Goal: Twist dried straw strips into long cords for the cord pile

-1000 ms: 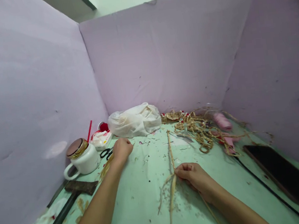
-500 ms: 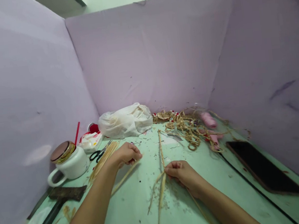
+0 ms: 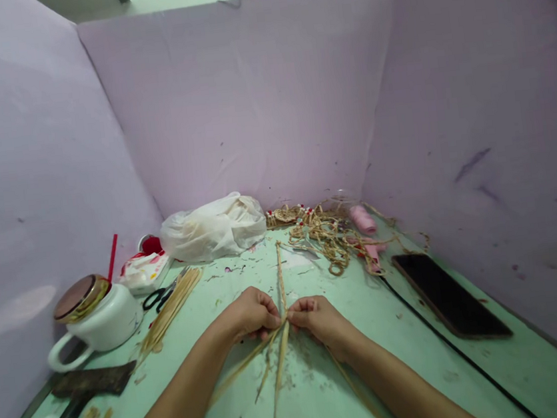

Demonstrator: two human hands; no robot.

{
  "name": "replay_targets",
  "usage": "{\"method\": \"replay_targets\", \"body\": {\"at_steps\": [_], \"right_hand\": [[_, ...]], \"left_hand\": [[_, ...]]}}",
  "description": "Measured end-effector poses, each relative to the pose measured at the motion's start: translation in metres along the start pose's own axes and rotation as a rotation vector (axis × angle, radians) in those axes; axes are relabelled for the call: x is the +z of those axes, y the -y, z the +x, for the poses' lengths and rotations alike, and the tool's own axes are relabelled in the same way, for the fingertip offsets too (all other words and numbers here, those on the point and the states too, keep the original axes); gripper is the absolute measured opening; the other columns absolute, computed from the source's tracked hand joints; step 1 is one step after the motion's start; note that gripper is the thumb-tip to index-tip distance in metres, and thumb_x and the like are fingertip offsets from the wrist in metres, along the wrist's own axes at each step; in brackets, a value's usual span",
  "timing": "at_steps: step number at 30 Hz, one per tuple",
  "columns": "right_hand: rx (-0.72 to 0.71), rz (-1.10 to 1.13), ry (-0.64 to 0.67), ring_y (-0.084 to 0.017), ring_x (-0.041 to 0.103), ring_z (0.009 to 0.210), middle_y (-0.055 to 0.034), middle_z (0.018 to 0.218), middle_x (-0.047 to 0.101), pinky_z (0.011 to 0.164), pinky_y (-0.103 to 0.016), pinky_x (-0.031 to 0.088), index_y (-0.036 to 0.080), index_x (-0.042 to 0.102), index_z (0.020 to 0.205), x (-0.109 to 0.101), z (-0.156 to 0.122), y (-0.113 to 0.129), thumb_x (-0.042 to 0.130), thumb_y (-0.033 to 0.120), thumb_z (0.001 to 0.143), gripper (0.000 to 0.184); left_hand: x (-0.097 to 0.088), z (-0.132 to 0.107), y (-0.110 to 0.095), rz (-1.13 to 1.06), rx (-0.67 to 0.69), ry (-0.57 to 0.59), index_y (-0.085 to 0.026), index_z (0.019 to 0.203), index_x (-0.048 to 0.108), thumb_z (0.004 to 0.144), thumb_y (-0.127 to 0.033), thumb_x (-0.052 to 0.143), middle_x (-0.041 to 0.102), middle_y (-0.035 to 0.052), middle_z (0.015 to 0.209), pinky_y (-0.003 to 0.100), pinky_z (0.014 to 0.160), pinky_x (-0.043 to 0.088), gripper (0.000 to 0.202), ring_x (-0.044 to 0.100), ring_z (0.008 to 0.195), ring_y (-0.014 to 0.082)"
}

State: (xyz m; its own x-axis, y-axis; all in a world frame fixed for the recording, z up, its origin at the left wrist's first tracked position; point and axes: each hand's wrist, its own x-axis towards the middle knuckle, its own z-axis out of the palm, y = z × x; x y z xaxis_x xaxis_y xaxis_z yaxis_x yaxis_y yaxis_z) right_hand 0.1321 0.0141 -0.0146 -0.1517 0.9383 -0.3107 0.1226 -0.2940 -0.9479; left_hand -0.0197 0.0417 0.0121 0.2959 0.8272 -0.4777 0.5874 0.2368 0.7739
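Braid (image 3: 281,277) plaited above; strands (image 3: 281,370) below unplaited. I note left hand (image 3: 254,314) pinching a straw strip (image 3: 241,367), right hand (image 3: 320,319) pinching the braid's lower end.

Left hand (image 3: 254,314) plus right hand (image 3: 320,318) makes two mid-dial, then yep, one each: braid (image 3: 281,276) at 12, bag (image 3: 215,229) at 11, scissors (image 3: 167,293) at 10, mug (image 3: 110,322) at 9, hammer (image 3: 97,382) past 8, phone (image 3: 449,293) at 3, spool (image 3: 363,219) around 1:30.
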Motion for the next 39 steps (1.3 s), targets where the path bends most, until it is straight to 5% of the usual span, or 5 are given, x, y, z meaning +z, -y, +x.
{"method": "replay_targets", "body": {"at_steps": [13, 20, 27, 33, 39], "right_hand": [[-0.04, 0.03, 0.008, -0.004, 0.028, 0.039, 0.0032, 0.045, 0.051, 0.044, -0.02, 0.021, 0.013, 0.052, 0.057, 0.001, 0.001, -0.002, 0.054, 0.017, 0.062, 0.007], [-0.013, 0.078, -0.009, -0.004, 0.032, 0.04, 0.0028, 0.045, 0.051, 0.043, -0.019, 0.021, 0.013, 0.052, 0.056, 0.001, -0.001, 0.0, 0.056, 0.018, 0.06, 0.007], [0.045, 0.144, 0.027, -0.002, 0.02, 0.034, 0.0087, 0.037, 0.035, 0.038, -0.021, 0.01, 0.015, 0.048, 0.057, -0.004, -0.002, 0.001, 0.058, 0.019, 0.057, 0.012], [0.022, 0.176, 0.057, -0.002, 0.021, 0.033, 0.0082, 0.04, 0.036, 0.036, -0.021, 0.008, 0.015, 0.048, 0.059, -0.006, 0.001, -0.002, 0.062, 0.024, 0.057, 0.017], [0.047, 0.171, 0.106, -0.002, 0.021, 0.032, 0.0068, 0.04, 0.04, 0.035, -0.021, 0.007, 0.014, 0.05, 0.06, -0.008, 0.003, -0.003, 0.055, 0.022, 0.06, 0.009]], "left_hand": [[0.011, 0.0, -0.008, -0.065, -0.046, -0.089, -0.013, 0.041, 0.051, 0.052, -0.015, 0.053, 0.034, -0.0041, 0.027, 0.019, 0.031, 0.014, 0.011, 0.026, 0.027, 0.0049], [0.015, 0.009, -0.001, -0.235, -0.112, 0.065, -0.01, 0.052, 0.059, 0.05, -0.017, 0.053, 0.045, -0.0005, 0.037, 0.018, 0.032, 0.02, 0.01, 0.035, 0.031, 0.0058], [0.014, 0.006, -0.001, -0.091, -0.087, -0.093, -0.015, 0.053, 0.05, 0.052, -0.027, 0.064, 0.04, -0.005, 0.03, 0.018, 0.031, 0.014, 0.018, 0.027, 0.026, 0.0049], [0.019, 0.002, -0.005, -0.298, -0.043, 0.094, -0.016, 0.056, 0.048, 0.057, -0.022, 0.061, 0.046, -0.0026, 0.034, 0.017, 0.03, 0.023, 0.014, 0.036, 0.027, 0.0068], [0.017, 0.002, -0.002, -0.263, -0.061, 0.085, -0.015, 0.048, 0.044, 0.055, -0.024, 0.061, 0.049, -0.0005, 0.039, 0.017, 0.03, 0.025, 0.02, 0.039, 0.03, 0.007]]}}
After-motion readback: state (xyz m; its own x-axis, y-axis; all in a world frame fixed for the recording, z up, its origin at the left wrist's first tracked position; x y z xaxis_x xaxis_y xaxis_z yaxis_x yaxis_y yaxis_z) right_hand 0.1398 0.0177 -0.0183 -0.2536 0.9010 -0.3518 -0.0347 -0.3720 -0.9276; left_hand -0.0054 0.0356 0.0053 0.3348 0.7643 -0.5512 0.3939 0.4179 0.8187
